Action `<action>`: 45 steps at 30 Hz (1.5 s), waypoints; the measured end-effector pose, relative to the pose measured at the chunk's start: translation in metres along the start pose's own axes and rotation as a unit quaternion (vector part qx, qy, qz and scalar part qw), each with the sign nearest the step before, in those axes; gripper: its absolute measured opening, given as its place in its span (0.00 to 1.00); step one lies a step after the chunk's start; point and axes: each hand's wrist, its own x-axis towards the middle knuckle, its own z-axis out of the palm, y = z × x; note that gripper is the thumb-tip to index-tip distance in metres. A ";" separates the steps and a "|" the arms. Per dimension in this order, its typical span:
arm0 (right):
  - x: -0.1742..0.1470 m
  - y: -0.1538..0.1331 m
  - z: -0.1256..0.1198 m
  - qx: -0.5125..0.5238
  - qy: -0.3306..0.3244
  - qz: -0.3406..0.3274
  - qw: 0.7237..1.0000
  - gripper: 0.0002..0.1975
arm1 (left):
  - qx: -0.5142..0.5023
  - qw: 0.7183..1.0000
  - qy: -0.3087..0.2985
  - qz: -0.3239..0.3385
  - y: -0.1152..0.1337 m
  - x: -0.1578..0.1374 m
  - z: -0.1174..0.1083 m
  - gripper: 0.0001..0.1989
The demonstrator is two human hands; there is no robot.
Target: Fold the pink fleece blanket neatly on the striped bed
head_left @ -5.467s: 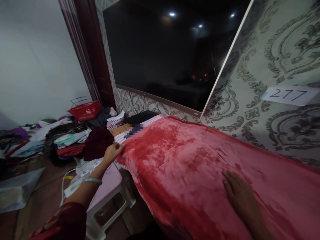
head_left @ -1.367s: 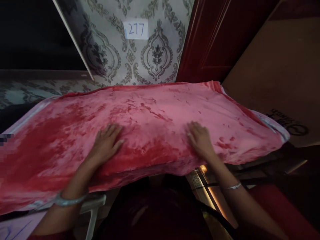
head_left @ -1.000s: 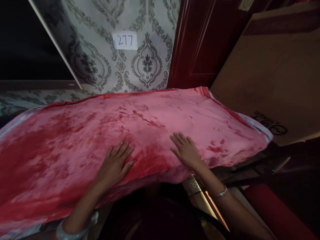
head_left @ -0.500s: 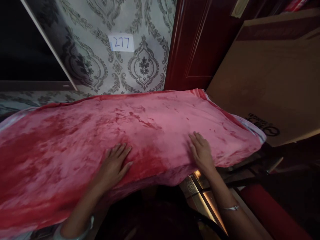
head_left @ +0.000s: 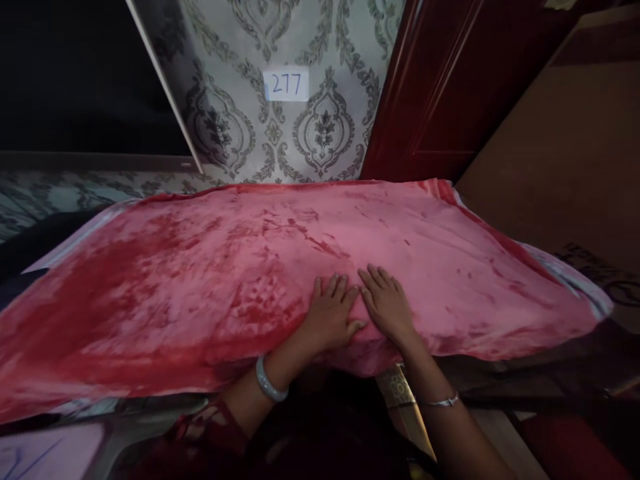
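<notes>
A pink and red plush cloth [head_left: 200, 287] with darker brushed patches lies spread over a long raised surface along the wall. My left hand [head_left: 330, 317] rests palm down near the cloth's front edge, its fingers spread. Right beside it my right hand [head_left: 387, 303] also lies flat, fingers stretched toward the wall. Both press on the cloth without gripping it, and their fingertips nearly meet. Most of the surface under the cloth is hidden.
A dark screen [head_left: 90, 87] stands at the back left. A white label reading 277 [head_left: 287, 84] is on the patterned wallpaper. A dark red door panel [head_left: 440, 93] and a large cardboard box [head_left: 565, 147] are at the right. A white card [head_left: 55, 453] shows at the lower left.
My hands have come together: the left slid right over the cloth, the right slid left. The head view has turned to the left, showing more of the cloth's left end.
</notes>
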 end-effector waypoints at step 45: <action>-0.024 0.087 0.036 0.127 0.142 -0.101 0.977 0.23 | 0.180 0.860 0.231 -0.417 -0.238 -0.269 -0.093 0.22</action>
